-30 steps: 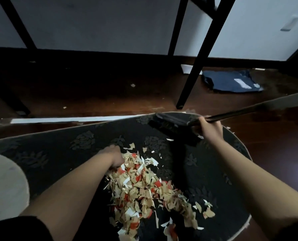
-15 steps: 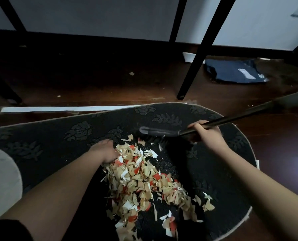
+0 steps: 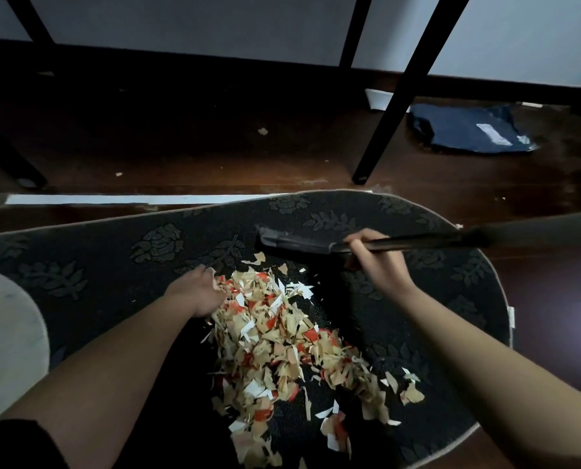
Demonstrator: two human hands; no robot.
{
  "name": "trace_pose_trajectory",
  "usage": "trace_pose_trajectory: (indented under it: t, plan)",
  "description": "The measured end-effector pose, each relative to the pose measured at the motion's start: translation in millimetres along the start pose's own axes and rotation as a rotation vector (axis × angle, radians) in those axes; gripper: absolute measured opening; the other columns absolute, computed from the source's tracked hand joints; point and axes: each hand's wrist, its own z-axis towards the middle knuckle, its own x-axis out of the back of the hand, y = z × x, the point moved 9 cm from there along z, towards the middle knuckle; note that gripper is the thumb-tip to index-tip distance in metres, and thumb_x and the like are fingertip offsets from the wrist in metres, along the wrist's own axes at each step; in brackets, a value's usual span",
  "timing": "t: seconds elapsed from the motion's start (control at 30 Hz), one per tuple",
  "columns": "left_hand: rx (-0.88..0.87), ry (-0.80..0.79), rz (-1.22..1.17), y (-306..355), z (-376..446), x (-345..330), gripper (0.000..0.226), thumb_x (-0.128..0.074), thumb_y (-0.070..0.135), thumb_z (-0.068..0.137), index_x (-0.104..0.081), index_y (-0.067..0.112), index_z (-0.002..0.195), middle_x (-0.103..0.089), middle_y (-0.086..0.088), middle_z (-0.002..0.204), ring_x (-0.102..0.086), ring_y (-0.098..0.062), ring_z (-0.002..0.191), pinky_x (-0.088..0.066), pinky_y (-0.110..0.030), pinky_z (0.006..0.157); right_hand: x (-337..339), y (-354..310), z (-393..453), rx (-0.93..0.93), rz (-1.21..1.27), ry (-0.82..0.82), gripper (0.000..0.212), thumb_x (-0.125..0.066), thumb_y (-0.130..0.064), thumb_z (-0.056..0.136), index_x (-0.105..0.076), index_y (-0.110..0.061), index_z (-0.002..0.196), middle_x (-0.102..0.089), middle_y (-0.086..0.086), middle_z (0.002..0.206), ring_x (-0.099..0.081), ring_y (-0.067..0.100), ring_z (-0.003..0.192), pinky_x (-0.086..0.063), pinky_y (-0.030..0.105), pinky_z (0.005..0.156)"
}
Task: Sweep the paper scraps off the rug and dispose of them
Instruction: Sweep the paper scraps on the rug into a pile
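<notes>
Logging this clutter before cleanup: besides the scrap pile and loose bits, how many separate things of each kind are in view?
Rug: 1
Broom: 1
Blue bag: 1
White strip on the floor: 1
Total: 4

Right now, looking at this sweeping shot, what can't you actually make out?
Head view only:
- Broom bristles: lost in dark shadow against the rug.
- Broom handle's far end: cut by the right edge.
- Left hand fingertips: buried in the paper scraps.
- Blue bag label: too small.
</notes>
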Motion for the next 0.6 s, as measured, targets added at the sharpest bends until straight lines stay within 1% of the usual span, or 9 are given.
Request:
trace_pose_trajectory:
  t: [0.07, 0.13, 0.23, 0.3, 0.33, 0.43, 0.47, 0.5, 0.6]
  plan:
    - [-0.018, 0.06, -0.003, -2.1, -2.3, 7.2, 0.072, -0.035, 0.046, 0.099, -0.003, 0.015, 0.155, 0.003, -0.004, 0.162, -0.003, -0.022, 0.15, -0.009, -0.037, 0.121, -2.2, 0.5, -5.5, -0.017, 0.019, -0.028, 0.018, -0.052, -0.022, 0.093, -0.069, -0.02, 0.087, -0.07, 0.001, 0.081, -0.069, 0.024, 0.079, -0.057, 0.043, 0.077]
    - [-0.034, 0.07, -0.021, -2.0, -3.0, 10.2, 0.071, -0.034, 0.045, 0.1, -0.002, 0.015, 0.155, 0.002, -0.003, 0.162, -0.003, -0.021, 0.15, -0.008, -0.035, 0.121, 5.9, 1.5, -8.8, -0.074, 0.005, -0.021, 0.021, -0.052, -0.017, 0.094, -0.07, -0.022, 0.085, -0.073, 0.002, 0.083, -0.071, 0.024, 0.08, -0.056, 0.04, 0.076]
    - [-0.044, 0.06, -0.035, -3.0, -2.4, 9.5, 0.069, -0.031, 0.045, 0.1, -0.003, 0.015, 0.155, 0.0, -0.003, 0.163, -0.004, -0.019, 0.15, -0.008, -0.034, 0.121, 21.6, -12.5, -12.8, -0.067, 0.045, 0.006, 0.024, -0.051, -0.012, 0.094, -0.07, -0.021, 0.082, -0.074, 0.009, 0.086, -0.072, 0.027, 0.076, -0.058, 0.045, 0.075]
    - [-0.051, 0.051, -0.048, -4.6, -2.5, 8.4, 0.069, -0.031, 0.045, 0.1, -0.003, 0.015, 0.155, -0.001, -0.004, 0.162, -0.004, -0.02, 0.15, -0.009, -0.035, 0.122, 26.6, -23.9, -8.3, -0.033, 0.071, 0.028, 0.025, -0.051, -0.012, 0.095, -0.07, -0.023, 0.082, -0.074, 0.002, 0.083, -0.072, 0.027, 0.077, -0.058, 0.049, 0.077]
    - [-0.049, 0.05, -0.055, -5.9, -3.0, 8.3, 0.069, -0.032, 0.044, 0.1, -0.003, 0.014, 0.155, -0.001, -0.004, 0.162, -0.004, -0.02, 0.15, -0.009, -0.035, 0.122, 27.2, -29.8, -2.5, -0.021, 0.083, 0.052, 0.025, -0.051, -0.013, 0.095, -0.07, -0.024, 0.081, -0.073, 0.0, 0.082, -0.072, 0.026, 0.078, -0.059, 0.047, 0.077]
    - [-0.022, 0.066, -0.085, -10.3, -5.2, 10.9, 0.07, -0.035, 0.042, 0.099, -0.004, 0.013, 0.155, -0.001, -0.005, 0.162, -0.004, -0.02, 0.15, -0.009, -0.035, 0.122, 13.4, -44.8, 17.4, 0.016, 0.11, 0.104, 0.022, -0.052, -0.014, 0.094, -0.07, -0.022, 0.083, -0.071, 0.001, 0.085, -0.067, 0.007, 0.072, -0.058, 0.023, 0.071]
    - [-0.011, 0.069, -0.093, -11.9, -6.2, 11.6, 0.071, -0.036, 0.041, 0.099, -0.004, 0.012, 0.155, -0.001, -0.006, 0.162, -0.005, -0.021, 0.15, -0.009, -0.035, 0.121, 2.1, -46.9, 22.0, 0.025, 0.112, 0.083, 0.02, -0.051, -0.014, 0.094, -0.069, -0.02, 0.087, -0.071, 0.002, 0.085, -0.066, 0.002, 0.068, -0.056, 0.019, 0.067]
    - [-0.001, 0.07, -0.098, -13.0, -7.0, 12.0, 0.072, -0.038, 0.041, 0.099, -0.004, 0.012, 0.155, -0.001, -0.006, 0.162, -0.005, -0.021, 0.15, -0.01, -0.035, 0.121, -10.4, -47.1, 25.7, 0.036, 0.112, 0.046, 0.018, -0.051, -0.015, 0.094, -0.069, -0.019, 0.09, -0.071, 0.003, 0.085, -0.065, 0.0, 0.066, -0.055, 0.021, 0.066]
    - [0.045, 0.047, -0.099, -21.8, -7.8, 9.0, 0.074, -0.039, 0.044, 0.098, -0.004, 0.012, 0.155, -0.001, -0.006, 0.162, -0.005, -0.023, 0.15, -0.011, -0.038, 0.121, -44.7, -38.7, 23.1, 0.045, 0.074, -0.086, 0.016, -0.052, -0.018, 0.094, -0.066, -0.024, 0.09, -0.07, 0.001, 0.088, -0.069, 0.009, 0.078, -0.058, 0.029, 0.075]
